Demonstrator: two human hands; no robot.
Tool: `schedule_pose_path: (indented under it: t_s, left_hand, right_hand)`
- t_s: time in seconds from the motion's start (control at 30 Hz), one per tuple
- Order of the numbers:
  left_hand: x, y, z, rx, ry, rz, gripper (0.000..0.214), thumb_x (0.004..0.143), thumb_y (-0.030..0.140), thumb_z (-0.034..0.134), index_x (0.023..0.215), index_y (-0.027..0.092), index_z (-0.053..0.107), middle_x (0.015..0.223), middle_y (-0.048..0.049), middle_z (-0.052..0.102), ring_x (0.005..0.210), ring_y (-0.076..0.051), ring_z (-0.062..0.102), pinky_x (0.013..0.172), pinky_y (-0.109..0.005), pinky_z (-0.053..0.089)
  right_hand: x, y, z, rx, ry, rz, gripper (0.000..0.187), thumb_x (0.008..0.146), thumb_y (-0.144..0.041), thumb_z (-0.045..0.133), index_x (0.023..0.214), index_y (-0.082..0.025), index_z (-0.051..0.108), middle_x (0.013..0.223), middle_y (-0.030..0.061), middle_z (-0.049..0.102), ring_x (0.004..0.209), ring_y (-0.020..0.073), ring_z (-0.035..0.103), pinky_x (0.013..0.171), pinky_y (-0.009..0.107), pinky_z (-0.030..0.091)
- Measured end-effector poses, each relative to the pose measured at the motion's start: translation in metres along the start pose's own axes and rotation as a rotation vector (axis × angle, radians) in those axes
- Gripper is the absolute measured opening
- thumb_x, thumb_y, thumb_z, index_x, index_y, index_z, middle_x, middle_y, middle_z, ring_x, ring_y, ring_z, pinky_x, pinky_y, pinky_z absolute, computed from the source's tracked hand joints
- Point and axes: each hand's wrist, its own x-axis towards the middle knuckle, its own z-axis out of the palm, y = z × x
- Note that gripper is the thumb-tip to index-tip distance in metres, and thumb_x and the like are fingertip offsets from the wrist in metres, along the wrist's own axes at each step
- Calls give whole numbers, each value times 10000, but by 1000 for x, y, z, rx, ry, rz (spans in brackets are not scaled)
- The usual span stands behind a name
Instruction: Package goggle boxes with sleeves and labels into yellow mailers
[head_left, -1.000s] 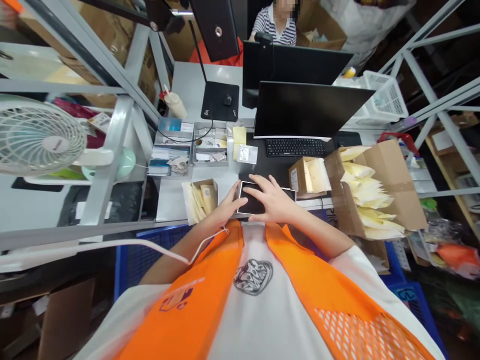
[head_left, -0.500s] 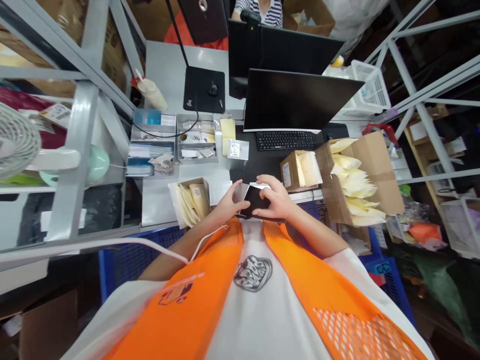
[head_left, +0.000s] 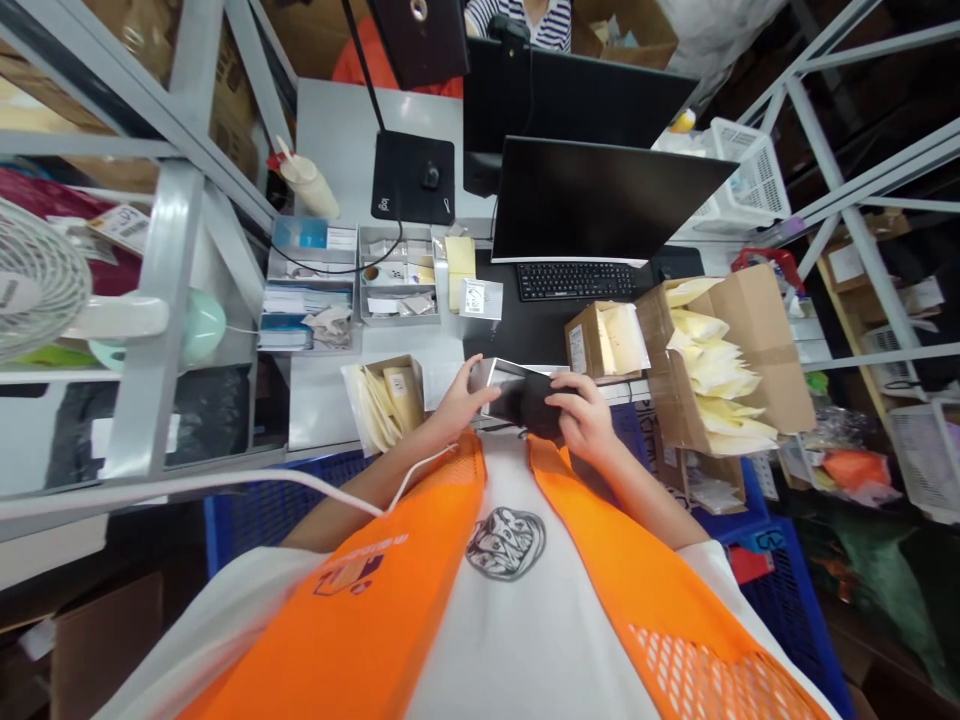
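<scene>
My left hand (head_left: 459,402) is closed on the left end of a small white-edged box (head_left: 485,374), thumb in front and fingers behind. A black object (head_left: 538,402), soft-looking and of a kind I cannot make out, lies against the box's open side and stretches to the right. The fingers of my right hand (head_left: 589,418) are bent around its right end. Both hands are close to my body, at the front edge of the desk. Beyond them, a small white box with a printed label (head_left: 480,299) lies on the black desk mat (head_left: 517,335).
A carton of yellow padded envelopes (head_left: 772,340) and a smaller carton (head_left: 589,340) stand to the right. Left are an envelope-filled box (head_left: 386,395) and grey trays (head_left: 397,318). A keyboard (head_left: 576,281) and monitor (head_left: 607,200) stand ahead; a person in stripes (head_left: 551,28) is opposite.
My right hand has moved right and opened out along the black object, which now stretches farther from the box. The white-edged box has tilted, showing more of its open side.
</scene>
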Motion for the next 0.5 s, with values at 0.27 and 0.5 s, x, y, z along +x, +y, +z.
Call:
schedule_pose_path:
  t_s: [0.27,0.5]
  left_hand:
    - [0,21,-23,-25,79,9,896,688,387,765,1511,260,434,975,-17,574,785,-158,554,666,-254,448]
    - [-8,12,-48,-128,163,88,941,703,406,748,1541,212,366,1212,-93,619,993,-231,626,826,-325,527]
  right_hand:
    - [6,8,-8,-80,-53,76,676,763,-563,806,1313,-266,548,1513,172,396,1442,387,426,1147,638,426]
    - [25,3,-41,-96,233,-67,786,796,-704,662,1449,-336,428,1435,146,434,1384,405,478,1074,688,455]
